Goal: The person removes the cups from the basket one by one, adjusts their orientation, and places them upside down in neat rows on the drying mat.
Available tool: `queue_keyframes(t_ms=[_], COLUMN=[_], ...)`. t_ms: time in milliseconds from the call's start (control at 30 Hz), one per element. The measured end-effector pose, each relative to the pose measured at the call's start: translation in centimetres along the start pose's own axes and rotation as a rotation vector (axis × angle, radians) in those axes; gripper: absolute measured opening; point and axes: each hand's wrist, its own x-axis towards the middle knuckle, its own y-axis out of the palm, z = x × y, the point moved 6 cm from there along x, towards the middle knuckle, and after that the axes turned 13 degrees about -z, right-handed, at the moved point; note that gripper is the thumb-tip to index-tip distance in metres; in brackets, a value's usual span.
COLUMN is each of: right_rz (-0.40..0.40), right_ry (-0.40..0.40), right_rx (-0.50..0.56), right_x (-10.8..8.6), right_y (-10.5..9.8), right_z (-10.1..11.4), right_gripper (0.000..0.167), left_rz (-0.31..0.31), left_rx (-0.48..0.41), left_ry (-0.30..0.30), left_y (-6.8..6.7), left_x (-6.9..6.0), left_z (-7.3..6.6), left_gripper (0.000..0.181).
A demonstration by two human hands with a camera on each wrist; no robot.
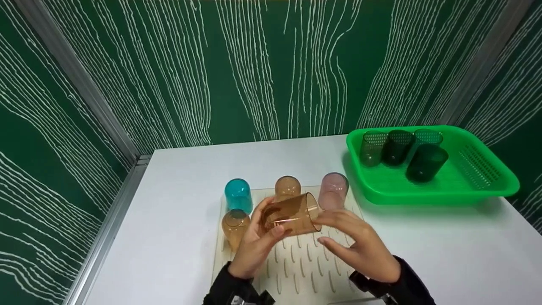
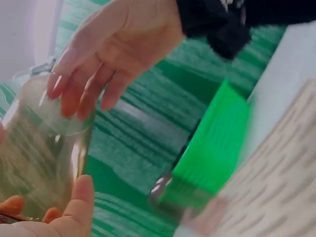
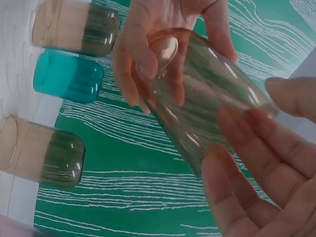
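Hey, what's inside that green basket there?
The green basket holds a greyish glass, a greenish glass, a dark rear glass and a dark front glass. The last hides the greenish glass's lower part.

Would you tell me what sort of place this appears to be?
It looks like a small enclosed work booth, perhaps for staged tasks: green panels with white streaks rise behind and beside a white table, with metal framing at the corners.

In head view, can't fully see the amber cup [image 1: 288, 185] at the mat's far edge [image 1: 311, 190] — blocked by the tumbler [image 1: 292, 215].
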Motion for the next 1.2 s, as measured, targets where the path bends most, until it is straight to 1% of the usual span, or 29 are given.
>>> queue_keyframes(t_ms=[167,267,300,400,467,500,533,600,633,700,800,867,967,1033,1100,1200], right_rz=[-0.062,-0.083,-0.085,-0.099,-0.099,-0.098,-0.098,-0.096,-0.093,-0.09,-0.091,-0.086,-0.085,-0.087,-0.088,-0.079], right_ry=[0.057,0.09,0.1,0.117,0.123,0.124,0.125,0.132,0.134,0.139,0.154,0.167,0.183,0.182,0.178,0.176], right_rx=[-0.009,-0.013,-0.016,-0.027,-0.033,-0.034,-0.032,-0.029,-0.026,-0.025,-0.033,-0.041,-0.047,-0.049,-0.047,-0.053], right_x=[0.4,0.6,0.7,1.6,1.5,1.5,1.3,0.7,0.4,0.3,0.2,0.1,-0.1,-0.2,-0.2,-0.1], right_y=[-1.5,-2.2,-2.4,-3.0,-3.1,-3.2,-3.2,-3.1,-3.0,-2.9,-2.9,-2.9,-2.9,-2.9,-2.9,-2.9], right_z=[-1.5,-2.0,-2.0,-1.0,-1.5,-1.8,-2.1,-3.2,-3.8,-3.9,-4.2,-4.3,-4.5,-4.5,-4.4,-4.3], right_gripper=[0.049,0.048,0.048,0.046,0.046,0.046,0.046,0.045,0.045,0.044,0.043,0.043,0.043,0.044,0.043,0.043], left_rz=[-0.034,-0.041,-0.039,-0.015,0.002,0.008,0.012,0.02,0.024,0.043,0.074,0.1,0.133,0.145,0.148,0.131], left_rx=[0.358,0.531,0.606,0.838,0.985,1.053,1.117,1.246,1.306,1.404,1.493,1.525,1.552,1.553,1.549,1.538], left_ry=[0.167,0.233,0.262,0.376,0.464,0.495,0.519,0.548,0.556,0.554,0.557,0.562,0.591,0.615,0.635,0.658], left_y=[-0.8,-0.9,-0.8,-0.1,0.6,0.9,1.1,1.5,1.6,1.7,2.0,2.2,2.5,2.7,2.8,3.0], left_x=[0.4,0.5,0.6,0.9,1.2,1.3,1.5,1.8,1.9,2.0,2.4,2.6,2.9,3.0,3.1,3.1], left_z=[-1.5,-2.0,-2.2,-2.4,-2.4,-2.2,-2.0,-1.4,-1.1,-0.4,0.6,1.0,1.5,1.8,2.1,2.7], left_gripper=[0.079,0.076,0.074,0.07,0.069,0.069,0.069,0.07,0.069,0.068,0.066,0.065,0.064,0.064,0.065,0.068])
